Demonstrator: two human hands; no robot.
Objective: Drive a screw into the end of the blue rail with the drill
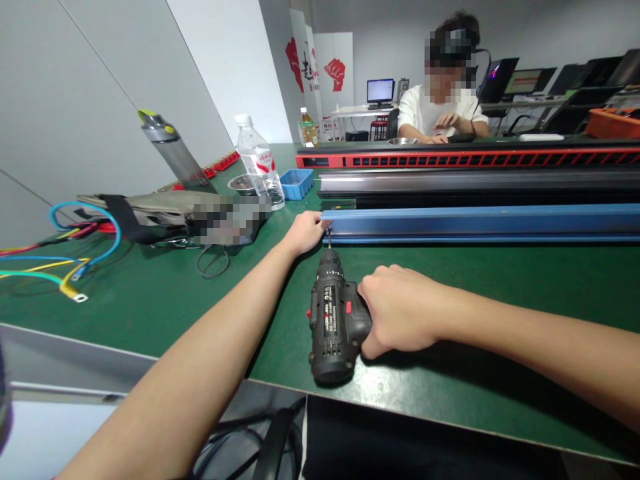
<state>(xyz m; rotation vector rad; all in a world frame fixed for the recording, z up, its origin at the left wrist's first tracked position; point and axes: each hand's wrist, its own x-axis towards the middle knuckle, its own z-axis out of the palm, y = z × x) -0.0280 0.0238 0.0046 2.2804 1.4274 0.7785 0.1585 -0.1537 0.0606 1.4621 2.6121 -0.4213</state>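
Head view: we are holding a drill to the end of a blue rail

We are grasping the black drill (333, 327) with our right hand (400, 310), its fingers wrapping round the handle and partly hiding behind it. The drill is lying level just above or on the table (165, 300); we cannot tell which. Its bit (329, 241) is pointing away from us at the left end of the blue rail (480, 223), which is stretching across the table and out of view to the right. Our left hand (306, 233) is touching that same end, fingers bending inward beside the bit; their tips are partly hidden, so we cannot tell whether they are gripping.

Behind the blue rail we are seeing a grey rail (475, 182) and, farther back, a red rail (450, 160), both running alongside it. To the left of our hands, a bag (150, 217) is lying near some coloured cables (113, 233). Beyond it, a water bottle (260, 167) is standing between a metal bowl (243, 184) and a blue tray (300, 193). Across the table, another person (425, 107) in white is sitting.
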